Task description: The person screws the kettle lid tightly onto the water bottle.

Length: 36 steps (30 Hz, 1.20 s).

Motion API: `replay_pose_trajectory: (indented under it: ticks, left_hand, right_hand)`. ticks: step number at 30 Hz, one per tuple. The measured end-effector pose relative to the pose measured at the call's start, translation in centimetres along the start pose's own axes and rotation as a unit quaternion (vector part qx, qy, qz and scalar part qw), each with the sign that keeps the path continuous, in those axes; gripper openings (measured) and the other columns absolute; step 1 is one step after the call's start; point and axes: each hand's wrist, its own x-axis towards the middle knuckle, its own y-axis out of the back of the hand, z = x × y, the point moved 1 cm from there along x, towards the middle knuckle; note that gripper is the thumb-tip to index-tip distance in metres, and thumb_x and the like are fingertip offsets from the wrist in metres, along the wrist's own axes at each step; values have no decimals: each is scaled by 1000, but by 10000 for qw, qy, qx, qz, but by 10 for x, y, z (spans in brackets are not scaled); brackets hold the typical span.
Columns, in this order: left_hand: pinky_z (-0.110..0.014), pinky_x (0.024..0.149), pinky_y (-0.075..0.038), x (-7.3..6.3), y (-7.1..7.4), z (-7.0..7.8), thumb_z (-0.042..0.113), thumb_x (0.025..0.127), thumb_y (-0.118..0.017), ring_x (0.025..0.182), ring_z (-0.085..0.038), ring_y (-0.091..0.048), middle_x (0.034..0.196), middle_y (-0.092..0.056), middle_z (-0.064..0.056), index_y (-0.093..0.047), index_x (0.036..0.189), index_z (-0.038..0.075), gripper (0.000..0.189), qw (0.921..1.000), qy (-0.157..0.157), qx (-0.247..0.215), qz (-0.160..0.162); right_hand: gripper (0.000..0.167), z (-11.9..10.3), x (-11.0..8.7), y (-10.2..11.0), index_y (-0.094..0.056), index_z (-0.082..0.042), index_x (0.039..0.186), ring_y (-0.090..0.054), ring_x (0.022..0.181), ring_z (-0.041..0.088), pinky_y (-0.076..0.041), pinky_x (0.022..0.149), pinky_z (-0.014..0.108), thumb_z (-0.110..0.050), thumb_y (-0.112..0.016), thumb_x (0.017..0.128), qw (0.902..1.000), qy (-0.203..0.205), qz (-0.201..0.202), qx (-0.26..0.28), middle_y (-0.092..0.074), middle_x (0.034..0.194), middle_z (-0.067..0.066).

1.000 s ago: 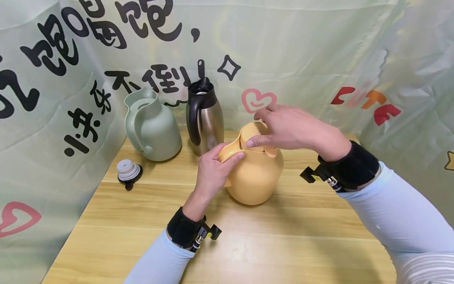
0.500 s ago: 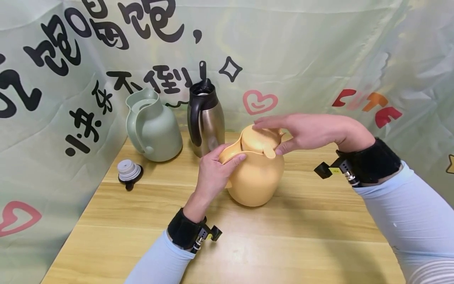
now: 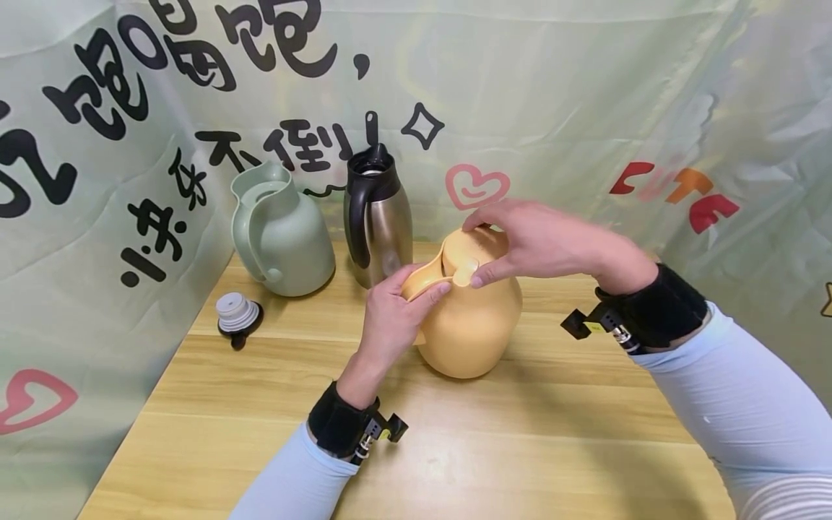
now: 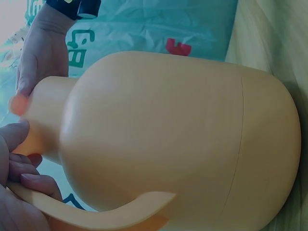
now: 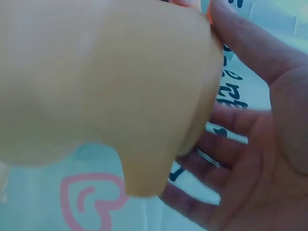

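Note:
A yellow-orange thermos jug (image 3: 471, 336) stands upright on the wooden table. My left hand (image 3: 390, 310) grips its handle (image 4: 110, 219) near the top, thumb over the upper end. The right hand (image 3: 542, 242) holds the jug's round lid (image 3: 464, 249) from above. Its thumb touches the lid's tab (image 3: 465, 273), which points toward the handle, and its fingers reach to the far side. In the right wrist view the spout (image 5: 147, 175) shows, with the fingers of that hand (image 5: 255, 139) bent around the lid's edge.
Behind and left stand a steel vacuum jug (image 3: 386, 227) with a black handle and a pale green jug (image 3: 292, 238), both without lids. A white threaded stopper (image 3: 235, 312) with a black base lies on the table (image 3: 273, 404). Printed cloth (image 3: 572, 94) hangs behind.
The right hand loosened on the lid, moved right, then came back and took hold of it again. The lid's tab turned from the right side toward the handle. The left hand stayed put.

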Motion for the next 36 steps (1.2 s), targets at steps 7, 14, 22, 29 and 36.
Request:
replay_pose_trajectory:
  ticks: [7,14,22,29,36]
  left_hand:
    - [-30,62,-49,-1,-2,0,29,86,-89,75,-16,-65,96,-78,-4,-79,113,14,32,9994,-242,188,167]
    - [-28,59,-48,-4,-6,1,28,87,-89,71,-16,-64,94,-78,-6,-79,113,12,32,9961,-723,349,362]
    - [-28,58,-49,-5,-9,1,29,87,-89,72,-15,-65,94,-78,-6,-79,111,12,31,9920,-1054,424,542]
    - [-28,57,-49,-6,-12,2,26,88,-89,73,-18,-66,97,-78,-9,-77,111,8,32,9913,-1098,428,587]
    - [-30,68,-57,-14,-16,3,24,98,-77,84,-19,-70,108,-78,-12,-70,132,9,38,9953,-921,295,6]
  right_hand:
    - [73,-6,4,-9,-68,-9,121,-60,99,27,-47,85,43,-63,-88,76,9969,-442,523,-398,-68,111,8]
    - [77,-11,2,-11,-67,-6,117,-63,98,29,-48,84,44,-68,-86,74,9919,-967,741,-369,-69,111,9]
    - [85,-20,-1,-13,-67,-4,120,-63,98,31,-49,84,45,-68,-89,69,9836,-1589,856,18,-69,107,13]
    - [72,-20,-3,-16,-72,-4,112,-62,92,31,-47,84,46,-64,-88,75,9856,-1231,1134,-221,-69,95,11]
    - [71,-4,-9,-18,-71,-5,126,-61,114,34,-40,105,54,-57,-88,80,9912,-658,1144,-141,-73,121,13]
